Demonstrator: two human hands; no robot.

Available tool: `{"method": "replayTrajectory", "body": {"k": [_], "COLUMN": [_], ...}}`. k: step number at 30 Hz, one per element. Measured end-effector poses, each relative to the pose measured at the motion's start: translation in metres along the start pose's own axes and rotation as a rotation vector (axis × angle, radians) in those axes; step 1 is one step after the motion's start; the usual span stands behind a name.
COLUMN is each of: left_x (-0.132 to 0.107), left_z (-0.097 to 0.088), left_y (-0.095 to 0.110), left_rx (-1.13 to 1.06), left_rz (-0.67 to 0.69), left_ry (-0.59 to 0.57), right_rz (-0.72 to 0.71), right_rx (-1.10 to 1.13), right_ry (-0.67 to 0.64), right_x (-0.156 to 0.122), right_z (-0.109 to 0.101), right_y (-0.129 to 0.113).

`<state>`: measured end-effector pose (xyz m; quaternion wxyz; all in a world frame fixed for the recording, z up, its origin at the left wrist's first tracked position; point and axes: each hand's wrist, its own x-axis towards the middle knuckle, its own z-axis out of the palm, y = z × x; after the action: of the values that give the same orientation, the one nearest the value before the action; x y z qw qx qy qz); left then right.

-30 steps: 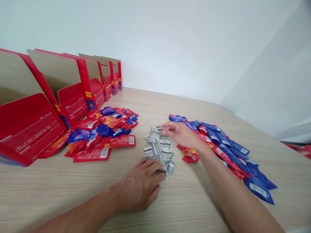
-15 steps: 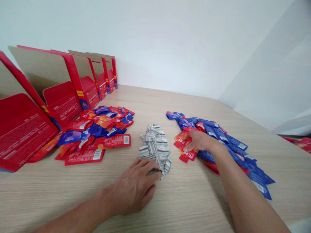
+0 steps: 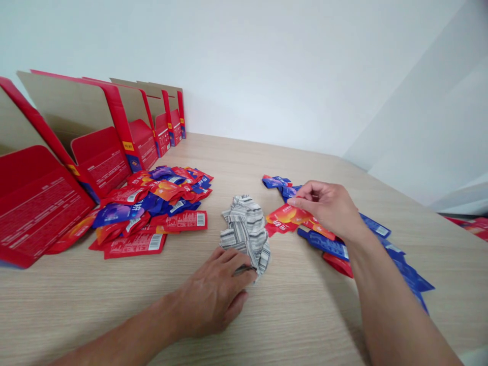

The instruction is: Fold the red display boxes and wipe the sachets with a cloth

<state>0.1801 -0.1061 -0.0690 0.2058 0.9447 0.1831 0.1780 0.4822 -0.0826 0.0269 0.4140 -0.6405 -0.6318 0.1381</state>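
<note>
Beside empty red boxes (image 3: 102, 157), right hand (image 3: 330, 208) pinches sachets (image 3: 287, 216).

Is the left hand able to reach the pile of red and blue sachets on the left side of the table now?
Probably yes. The left hand rests on the near edge of the striped cloth, and only bare table lies between it and the left pile of sachets. Nothing blocks the way.

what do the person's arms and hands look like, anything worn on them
Both arms are bare as far as the picture reaches: no sleeves show. The left hand and right hand wear no gloves, and no rings, watch or wristband can be seen. The forearms enter from the bottom edge and taper toward the wrists. No markings, tape or cables are on them.
</note>
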Motion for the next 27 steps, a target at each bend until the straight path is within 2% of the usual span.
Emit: {"method": "replayTrajectory", "body": {"k": [2,4,8,10,12,14,16,18,21,27], "left_x": [0.0,0.001,0.0,0.0,-0.001,0.0,0.0,0.001,0.0,-0.001], "left_z": [0.0,0.0,0.001,0.001,0.002,0.002,0.001,0.001,0.001,0.002], "left_y": [0.0,0.0,0.0,0.0,0.0,0.0,0.0,0.0,-0.001,-0.001], "left_rx": [-0.002,0.002,0.016,0.017,0.018,0.02,0.022,0.021,0.02,0.016], "left_rz": [-0.002,-0.001,0.003,0.01,0.017,0.02,0.015,0.008,-0.007,-0.022], "left_ry": [-0.002,0.0,0.012,0.015,0.011,0.009,0.0,-0.017,-0.034,-0.041], "right_rz": [-0.208,-0.422,-0.71,-0.786,-0.821,-0.769,-0.631,-0.468,-0.291,-0.179], "right_rx": [-0.037,-0.093,-0.183,-0.236,-0.316,-0.379,-0.387,-0.376,-0.436,-0.519], "right_ry": [0.159,0.265,0.373,0.279,0.018,-0.307,-0.515,-0.535,-0.438,-0.48], "right_x": [-0.006,-0.01,-0.017,-0.02,-0.023,-0.026,-0.026,-0.026,-0.027,-0.033], "right_z": [0.01,0.019,0.039,0.053,0.067,0.078,0.083,0.085,0.087,0.097], "right_y": [-0.013,-0.025,-0.033,-0.031,-0.027,-0.025,-0.025,-0.025,-0.024,-0.026]}}
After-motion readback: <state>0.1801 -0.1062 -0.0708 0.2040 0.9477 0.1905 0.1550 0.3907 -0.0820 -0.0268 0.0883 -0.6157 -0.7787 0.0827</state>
